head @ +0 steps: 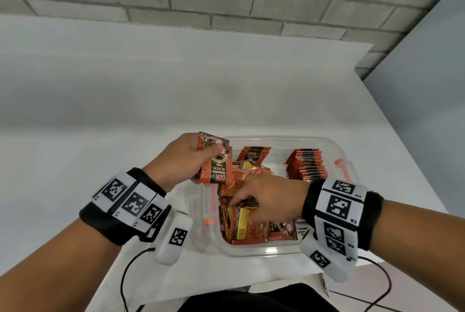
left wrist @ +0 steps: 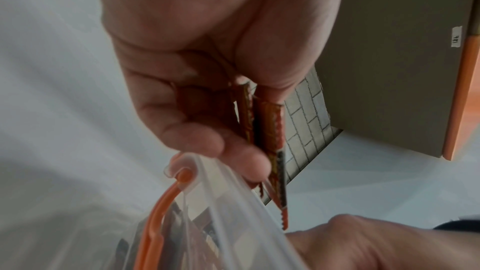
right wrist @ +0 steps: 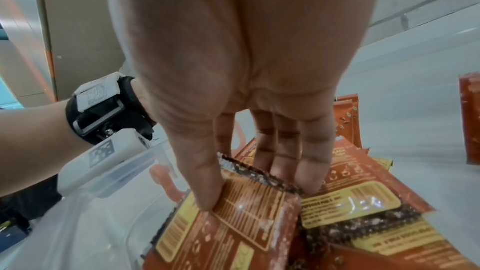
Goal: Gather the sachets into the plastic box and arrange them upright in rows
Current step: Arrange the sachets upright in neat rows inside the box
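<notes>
Orange sachets [head: 241,213] lie heaped in the plastic box [head: 254,252]. A small stack [head: 216,165] is gripped by the left hand [head: 178,160] over the box's left rim. One heaped sachet [right wrist: 233,219] is pinched by the right hand [head: 269,197], thumb against fingers.

One clear plastic box [head: 274,252] stood at the counter's [head: 125,110] near edge. Sachets: one upright row [head: 307,164] at the box's far right corner, too tightly packed to count; a loose heap [head: 241,226] uncountable; at least two sachets [head: 216,165] in the left hand [head: 176,160].
</notes>
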`<state>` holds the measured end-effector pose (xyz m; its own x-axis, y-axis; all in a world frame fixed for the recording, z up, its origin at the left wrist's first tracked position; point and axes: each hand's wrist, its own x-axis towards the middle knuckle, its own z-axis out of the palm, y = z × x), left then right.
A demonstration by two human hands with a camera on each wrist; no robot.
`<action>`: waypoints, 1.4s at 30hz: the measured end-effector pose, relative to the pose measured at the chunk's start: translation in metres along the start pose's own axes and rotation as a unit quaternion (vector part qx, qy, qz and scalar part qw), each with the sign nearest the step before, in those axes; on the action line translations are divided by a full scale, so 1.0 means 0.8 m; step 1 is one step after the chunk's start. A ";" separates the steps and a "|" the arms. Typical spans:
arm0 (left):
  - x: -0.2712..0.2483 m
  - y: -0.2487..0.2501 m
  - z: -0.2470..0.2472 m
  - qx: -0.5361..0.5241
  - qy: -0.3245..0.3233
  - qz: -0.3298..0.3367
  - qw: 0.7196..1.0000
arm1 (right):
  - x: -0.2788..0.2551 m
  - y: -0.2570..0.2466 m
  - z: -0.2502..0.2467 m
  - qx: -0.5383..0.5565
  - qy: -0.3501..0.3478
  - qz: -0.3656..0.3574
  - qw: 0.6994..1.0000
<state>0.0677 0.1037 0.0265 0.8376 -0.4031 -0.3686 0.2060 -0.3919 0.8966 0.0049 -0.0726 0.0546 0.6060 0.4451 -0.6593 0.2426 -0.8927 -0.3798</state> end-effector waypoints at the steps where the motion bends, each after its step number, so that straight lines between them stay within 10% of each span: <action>1: -0.001 0.000 0.000 0.000 0.000 0.000 1.000 | 0.000 0.001 0.000 0.005 0.003 0.004 1.000; 15: -0.012 0.004 0.000 -0.018 -0.005 0.005 1.000 | -0.017 0.010 -0.002 0.070 0.005 0.017 0.997; 24: -0.026 0.048 0.035 -0.165 -0.081 0.033 0.982 | -0.095 0.018 -0.071 0.338 0.251 -0.092 0.902; 42: 0.000 0.092 0.113 -0.405 -0.277 -0.001 0.871 | -0.123 0.052 -0.054 0.209 0.468 -0.056 0.857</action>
<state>0.0365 0.0001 0.0700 0.5092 -0.8289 -0.2317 0.6851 0.2274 0.6921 -0.0119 -0.1564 0.1319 0.9863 0.0998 0.1312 0.1643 -0.6577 -0.7352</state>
